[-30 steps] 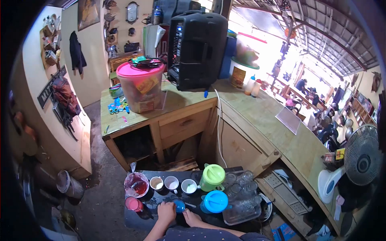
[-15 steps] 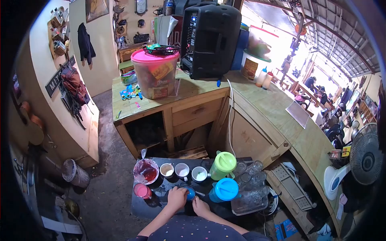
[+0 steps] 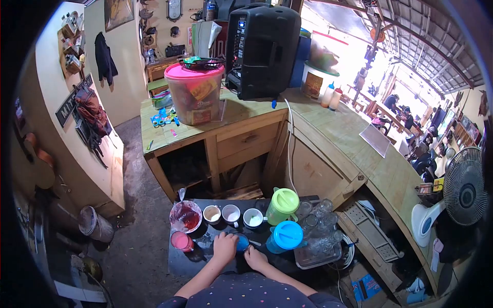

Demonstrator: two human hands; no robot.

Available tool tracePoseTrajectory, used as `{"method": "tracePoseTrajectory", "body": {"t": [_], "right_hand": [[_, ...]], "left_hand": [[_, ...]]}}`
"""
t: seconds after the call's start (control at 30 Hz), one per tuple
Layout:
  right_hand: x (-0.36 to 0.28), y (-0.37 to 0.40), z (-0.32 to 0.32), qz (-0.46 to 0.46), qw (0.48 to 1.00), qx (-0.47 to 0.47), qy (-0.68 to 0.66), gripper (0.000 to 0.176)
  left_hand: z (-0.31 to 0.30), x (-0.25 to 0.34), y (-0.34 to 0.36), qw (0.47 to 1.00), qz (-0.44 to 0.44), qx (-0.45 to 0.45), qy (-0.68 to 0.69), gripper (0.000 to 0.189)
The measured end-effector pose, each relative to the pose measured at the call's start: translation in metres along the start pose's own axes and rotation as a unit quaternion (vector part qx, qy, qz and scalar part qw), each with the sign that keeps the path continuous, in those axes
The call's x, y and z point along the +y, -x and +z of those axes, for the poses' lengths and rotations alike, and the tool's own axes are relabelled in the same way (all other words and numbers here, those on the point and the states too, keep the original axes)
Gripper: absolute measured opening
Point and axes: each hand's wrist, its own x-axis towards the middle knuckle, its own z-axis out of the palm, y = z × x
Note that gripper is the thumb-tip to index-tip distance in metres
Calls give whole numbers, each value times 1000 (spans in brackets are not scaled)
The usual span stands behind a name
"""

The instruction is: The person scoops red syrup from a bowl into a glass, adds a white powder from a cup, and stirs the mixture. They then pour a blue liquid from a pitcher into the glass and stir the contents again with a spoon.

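On the dark low table, my left hand [image 3: 225,247] is closed on the left side of a glass of blue liquid [image 3: 241,243]. My right hand [image 3: 255,257] is at the glass's lower right, its fingers curled round what looks like a spoon handle [image 3: 254,243]. A glass of pink liquid [image 3: 181,241] stands to the left. Behind it sits a bowl of red stuff [image 3: 190,219] with a spoon. Three cups, a left one [image 3: 212,214], a middle one [image 3: 231,214] and a right one [image 3: 253,218], form a row behind my hands.
A green-lidded pitcher [image 3: 283,204] and a blue-lidded pitcher [image 3: 286,236] stand to the right, beside a tray [image 3: 318,258] of clear glasses. Beyond is a wooden counter [image 3: 328,128] with a black speaker [image 3: 263,54] and a pink-lidded tub [image 3: 195,97]. A fan [image 3: 465,187] stands far right.
The view has shifted slightly. Both hands remain at the blue glass, with my left hand a little farther left of its rim and more of the blue liquid showing.
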Motion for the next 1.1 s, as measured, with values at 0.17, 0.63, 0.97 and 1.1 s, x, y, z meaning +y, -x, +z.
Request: {"method": "tracePoseTrajectory", "body": {"t": [0.17, 0.63, 0.97, 1.1], "right_hand": [[7, -5, 4, -23, 1000, 19, 6, 38], [9, -3, 7, -29, 999, 33, -6, 33], [17, -8, 14, -36, 999, 36, 4, 34], [9, -6, 3, -25, 1000, 7, -7, 36]], "left_hand": [[-11, -4, -7, 995, 7, -86, 50, 16], [-10, -4, -11, 991, 4, -55, 118, 16], [-10, -8, -14, 987, -11, -93, 133, 19], [-15, -4, -14, 994, -18, -94, 45, 19]]}}
